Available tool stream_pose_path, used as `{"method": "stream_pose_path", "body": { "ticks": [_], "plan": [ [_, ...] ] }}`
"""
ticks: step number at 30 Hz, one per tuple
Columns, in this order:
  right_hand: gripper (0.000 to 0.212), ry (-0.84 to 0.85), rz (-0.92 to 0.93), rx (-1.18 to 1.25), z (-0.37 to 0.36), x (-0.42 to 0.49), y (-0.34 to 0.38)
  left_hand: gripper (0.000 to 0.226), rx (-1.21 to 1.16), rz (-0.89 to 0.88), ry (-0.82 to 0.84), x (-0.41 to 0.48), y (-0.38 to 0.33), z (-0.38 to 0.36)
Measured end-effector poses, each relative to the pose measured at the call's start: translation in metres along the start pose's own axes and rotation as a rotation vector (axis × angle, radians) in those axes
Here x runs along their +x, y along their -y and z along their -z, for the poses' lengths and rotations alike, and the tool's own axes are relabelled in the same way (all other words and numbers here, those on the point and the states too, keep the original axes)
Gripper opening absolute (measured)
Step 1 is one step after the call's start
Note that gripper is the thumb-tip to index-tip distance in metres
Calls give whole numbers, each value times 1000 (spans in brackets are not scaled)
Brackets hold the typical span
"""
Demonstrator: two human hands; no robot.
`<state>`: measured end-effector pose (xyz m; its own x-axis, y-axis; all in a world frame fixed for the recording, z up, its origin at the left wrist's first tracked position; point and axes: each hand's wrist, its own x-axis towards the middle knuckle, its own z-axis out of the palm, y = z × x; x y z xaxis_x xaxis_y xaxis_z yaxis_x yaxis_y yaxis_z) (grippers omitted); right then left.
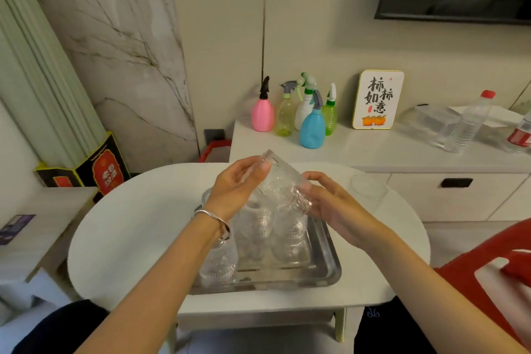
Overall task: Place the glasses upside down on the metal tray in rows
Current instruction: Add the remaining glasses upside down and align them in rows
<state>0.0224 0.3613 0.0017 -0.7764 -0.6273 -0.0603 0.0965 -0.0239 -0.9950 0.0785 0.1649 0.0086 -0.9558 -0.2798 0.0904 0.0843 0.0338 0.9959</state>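
Both hands held one ribbed glass (280, 181) tilted above the metal tray (324, 261). The left hand (235, 184) curled its fingers round the far, upper end; the right hand (330, 204) cupped the lower end with loosely bent fingers. Below, several glasses (258, 227) stood on the tray, on the white table (138, 227). Another glass (367, 190) sat far right, off the tray.
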Motion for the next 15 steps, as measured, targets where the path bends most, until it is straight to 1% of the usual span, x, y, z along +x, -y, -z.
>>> {"method": "stream_pose_path", "body": {
  "ticks": [2, 3, 5, 7, 9, 11, 13, 15],
  "plan": [
    [49, 63, -9, -127, -13, 4, -3, 63, 90, -72, 30, -1, -2, 8],
    [49, 97, 1, -176, -20, 6, -3, 60, 142, -91, 56, -2, -3, 10],
    [41, 144, 30, -254, -33, 10, -3, 53, 201, -116, 106, -3, -3, 13],
    [33, 129, 47, -263, -41, 13, -6, 49, 228, -138, 142, -3, -1, 16],
    [33, 88, 60, -216, -45, 14, -15, 50, 275, -167, 180, -3, 1, 20],
    [41, 33, 64, -163, -47, 14, -28, 53, 279, -185, 178, -4, 7, 25],
    [57, -27, 56, -127, -48, 13, -44, 50, 246, -171, 86, -2, 16, 35],
    [74, -82, 43, -145, -48, 11, -57, 41, 341, -153, -11, 1, 31, 50]
  ]
}}
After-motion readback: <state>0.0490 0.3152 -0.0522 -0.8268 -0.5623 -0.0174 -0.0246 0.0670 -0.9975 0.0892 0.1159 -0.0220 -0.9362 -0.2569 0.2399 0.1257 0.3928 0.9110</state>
